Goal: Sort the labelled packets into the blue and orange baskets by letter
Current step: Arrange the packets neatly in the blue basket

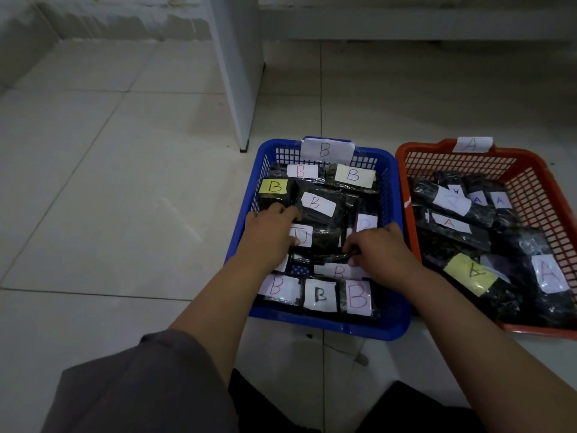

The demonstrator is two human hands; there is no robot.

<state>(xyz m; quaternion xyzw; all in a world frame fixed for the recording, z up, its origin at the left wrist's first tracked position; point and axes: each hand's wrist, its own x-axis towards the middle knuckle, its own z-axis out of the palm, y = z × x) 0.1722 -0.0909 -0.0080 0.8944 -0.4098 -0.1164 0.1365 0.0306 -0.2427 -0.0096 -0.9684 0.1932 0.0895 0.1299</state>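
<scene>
Nearest the camera, the left hand (268, 229) is resting inside the blue basket (394, 330) by its left wall, fingers curled over a dark packet (321, 210), likely seating it. The right hand (379, 250) is pinching a packet edge near the basket's middle. The B packets are lying label-up so letters stay readable. Touching its right wall, the orange basket (530, 329) is holding the A packets (470, 271).
</scene>
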